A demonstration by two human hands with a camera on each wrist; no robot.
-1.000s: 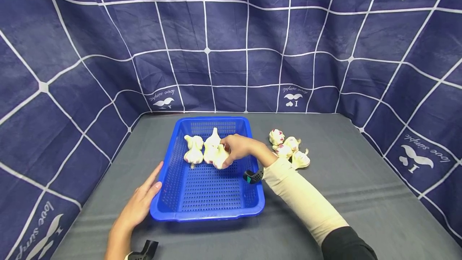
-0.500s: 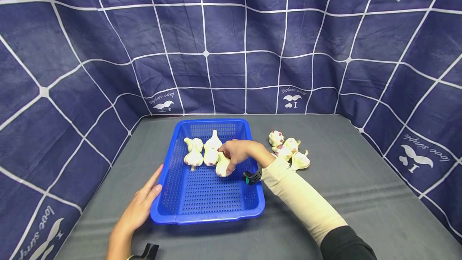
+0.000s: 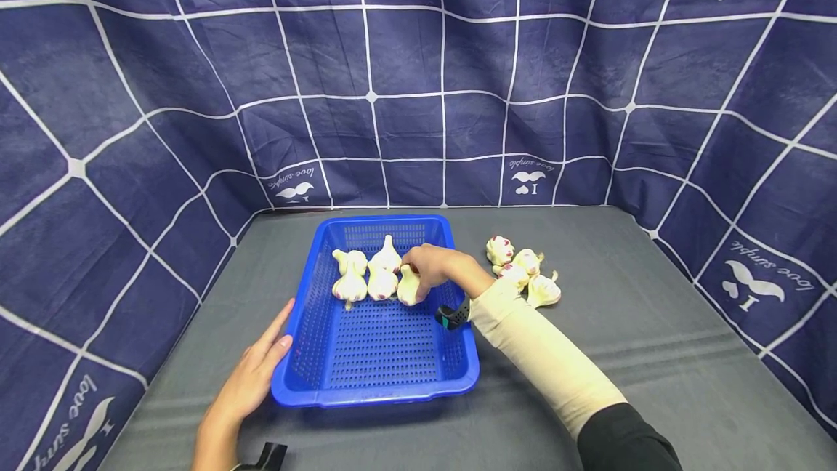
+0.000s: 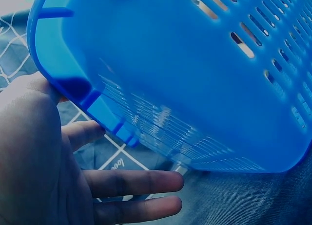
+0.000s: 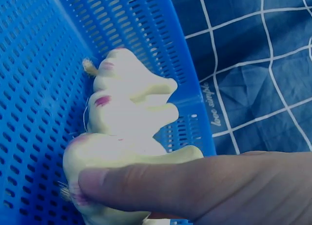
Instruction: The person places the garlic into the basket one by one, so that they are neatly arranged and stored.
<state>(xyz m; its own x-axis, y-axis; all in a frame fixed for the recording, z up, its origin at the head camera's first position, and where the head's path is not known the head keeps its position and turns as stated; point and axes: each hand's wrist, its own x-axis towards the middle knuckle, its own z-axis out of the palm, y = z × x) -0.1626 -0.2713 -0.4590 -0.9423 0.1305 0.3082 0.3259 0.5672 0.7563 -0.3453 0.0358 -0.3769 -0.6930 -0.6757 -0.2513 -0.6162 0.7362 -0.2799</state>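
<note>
My right hand [image 3: 433,267] grips a white garlic bulb [image 3: 409,286] inside the blue plastic basket [image 3: 375,395]. In the right wrist view the thumb [image 5: 114,183] lies across this bulb, whose stem points toward the basket's far wall. Left of it are more garlic bulbs [image 3: 382,283], set close together in the back half of the basket, some with purple marks. My left hand [image 3: 251,376] rests at the basket's left rim. In the left wrist view its fingers [image 4: 136,182] extend straight along the outside of the perforated wall.
Several more garlic bulbs [image 3: 513,273] lie in a cluster on the grey table [image 3: 608,296], right of the basket. A dark blue curtain [image 3: 484,122] with white grid lines stands behind and along both sides.
The held garlic bulb came away from the middle bulbs toward the front right, then went back a little to sit beside them. The left hand stayed at the rim.
</note>
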